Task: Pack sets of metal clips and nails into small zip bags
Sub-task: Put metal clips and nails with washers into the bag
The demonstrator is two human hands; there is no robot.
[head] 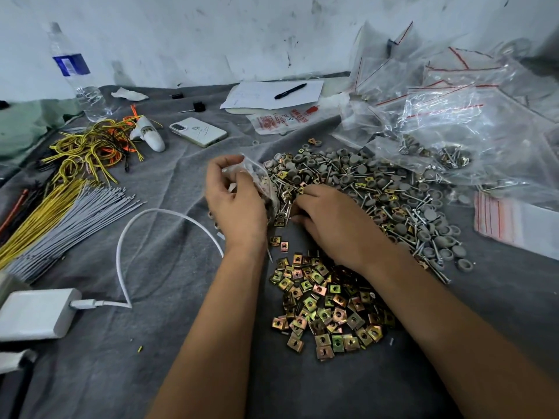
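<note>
Clips point(326, 306), brass-coloured and square, are heaped on the grey cloth point(169, 267) between the forearms, and a second, larger spread of nails point(393, 195) with grey caps mixed with more clips is seen just beyond the hands. A small zip bag point(257, 179) is held up at its mouth by the left hand point(233, 204), whose fingers and thumb are curled round the plastic; some pieces appear to be inside it already, though the count cannot be read. The right hand point(329, 216) is laid palm-down on the near edge of the mixed pile, fingers bent towards the bag; whether anything is pinched beneath them cannot be told. Filled bags point(438, 137) with red seal lines are piled at the far right, so a fair part of the work is judged done, yet much loose stock is left unpacked. Further out, bundled wires point(60, 207), a phone point(198, 132), a water bottle point(75, 74), a charger point(36, 313) and a pen on paper point(290, 91) are noted.
</note>
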